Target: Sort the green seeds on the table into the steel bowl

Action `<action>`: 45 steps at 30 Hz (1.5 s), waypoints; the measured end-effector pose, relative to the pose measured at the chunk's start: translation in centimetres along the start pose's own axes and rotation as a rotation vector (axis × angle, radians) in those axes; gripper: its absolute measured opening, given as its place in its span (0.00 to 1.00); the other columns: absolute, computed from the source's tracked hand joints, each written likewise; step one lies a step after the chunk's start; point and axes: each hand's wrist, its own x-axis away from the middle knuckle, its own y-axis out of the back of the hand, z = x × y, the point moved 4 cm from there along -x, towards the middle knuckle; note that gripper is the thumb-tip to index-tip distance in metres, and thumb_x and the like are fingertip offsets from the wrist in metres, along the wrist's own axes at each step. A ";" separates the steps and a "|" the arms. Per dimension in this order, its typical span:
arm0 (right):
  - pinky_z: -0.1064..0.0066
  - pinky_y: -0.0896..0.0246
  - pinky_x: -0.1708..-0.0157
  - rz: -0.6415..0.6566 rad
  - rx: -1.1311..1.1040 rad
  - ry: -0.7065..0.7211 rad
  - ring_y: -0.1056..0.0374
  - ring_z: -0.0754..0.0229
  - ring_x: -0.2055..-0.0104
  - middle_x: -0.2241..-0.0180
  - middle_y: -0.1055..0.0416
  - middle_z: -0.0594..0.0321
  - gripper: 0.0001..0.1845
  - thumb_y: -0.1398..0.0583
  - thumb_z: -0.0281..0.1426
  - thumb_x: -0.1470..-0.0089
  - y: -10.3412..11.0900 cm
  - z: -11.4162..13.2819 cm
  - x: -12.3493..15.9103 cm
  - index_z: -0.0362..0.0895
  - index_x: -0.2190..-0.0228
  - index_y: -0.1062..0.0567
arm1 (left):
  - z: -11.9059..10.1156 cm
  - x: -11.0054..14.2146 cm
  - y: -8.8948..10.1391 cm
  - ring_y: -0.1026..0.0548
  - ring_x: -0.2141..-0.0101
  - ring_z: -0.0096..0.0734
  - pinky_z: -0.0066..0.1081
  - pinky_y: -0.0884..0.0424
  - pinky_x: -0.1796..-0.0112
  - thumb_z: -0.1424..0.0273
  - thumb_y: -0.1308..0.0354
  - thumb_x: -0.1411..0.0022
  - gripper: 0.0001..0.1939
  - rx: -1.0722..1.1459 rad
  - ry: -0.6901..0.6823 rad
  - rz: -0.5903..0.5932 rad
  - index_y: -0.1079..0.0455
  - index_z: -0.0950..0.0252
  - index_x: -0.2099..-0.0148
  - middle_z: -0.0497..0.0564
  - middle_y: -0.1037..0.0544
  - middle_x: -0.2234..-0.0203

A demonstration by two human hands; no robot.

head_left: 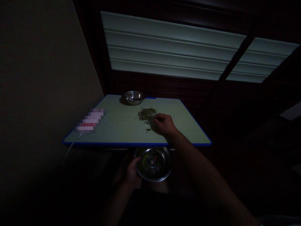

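A small table (117,128) with a pale green top and blue edge stands before me in a dim room. A pile of small greenish grains (146,113) lies near its middle. My right hand (164,124) rests on the tabletop beside the pile, fingers curled against the grains. My left hand (133,171) grips the rim of a shiny steel bowl (154,164) held just below the table's near edge; some grains lie inside it.
A second steel bowl (133,97) sits at the table's far edge. A blurred pinkish object (90,120) with a white cable (70,149) lies on the left side. A wall rises on the left, and a louvred window (174,50) behind.
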 end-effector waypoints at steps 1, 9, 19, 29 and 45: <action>0.69 0.37 0.63 0.006 0.001 -0.001 0.29 0.60 0.66 0.69 0.22 0.61 0.08 0.39 0.31 0.49 0.0 0.0 0.0 0.43 0.69 0.20 | 0.0 0.0 0.0 0.20 0.68 0.45 0.39 0.24 0.63 0.69 0.36 0.56 0.08 -0.002 0.002 -0.004 0.23 0.67 0.70 0.55 0.17 0.75; 0.69 0.37 0.64 -0.016 0.038 0.003 0.29 0.59 0.67 0.69 0.21 0.60 0.08 0.39 0.32 0.48 -0.1 0.0 -0.2 0.43 0.68 0.19 | 0.0 0.0 0.0 0.21 0.72 0.40 0.34 0.25 0.67 0.71 0.37 0.55 0.06 0.021 0.024 0.000 0.23 0.68 0.73 0.55 0.18 0.76; 0.69 0.38 0.64 -0.043 0.072 0.006 0.29 0.59 0.68 0.70 0.21 0.60 0.09 0.39 0.33 0.46 -0.2 -0.3 -0.3 0.44 0.68 0.19 | 0.1 -0.2 0.2 0.21 0.72 0.38 0.33 0.25 0.67 0.71 0.36 0.55 0.06 0.018 -0.001 -0.008 0.22 0.68 0.72 0.55 0.17 0.75; 0.69 0.37 0.61 -0.018 0.035 -0.003 0.28 0.59 0.65 0.68 0.21 0.60 0.08 0.38 0.32 0.46 -0.4 -0.3 -0.5 0.45 0.68 0.19 | 0.0 -0.1 0.0 0.21 0.73 0.39 0.34 0.25 0.68 0.71 0.37 0.55 0.04 0.019 0.011 -0.015 0.23 0.66 0.73 0.54 0.18 0.77; 0.68 0.37 0.60 0.021 0.021 0.048 0.29 0.59 0.64 0.68 0.22 0.62 0.08 0.39 0.30 0.48 -0.2 0.2 -0.3 0.45 0.68 0.19 | 0.0 0.2 -0.1 0.20 0.70 0.44 0.38 0.25 0.64 0.71 0.38 0.54 0.05 0.029 0.053 -0.034 0.23 0.66 0.71 0.54 0.18 0.77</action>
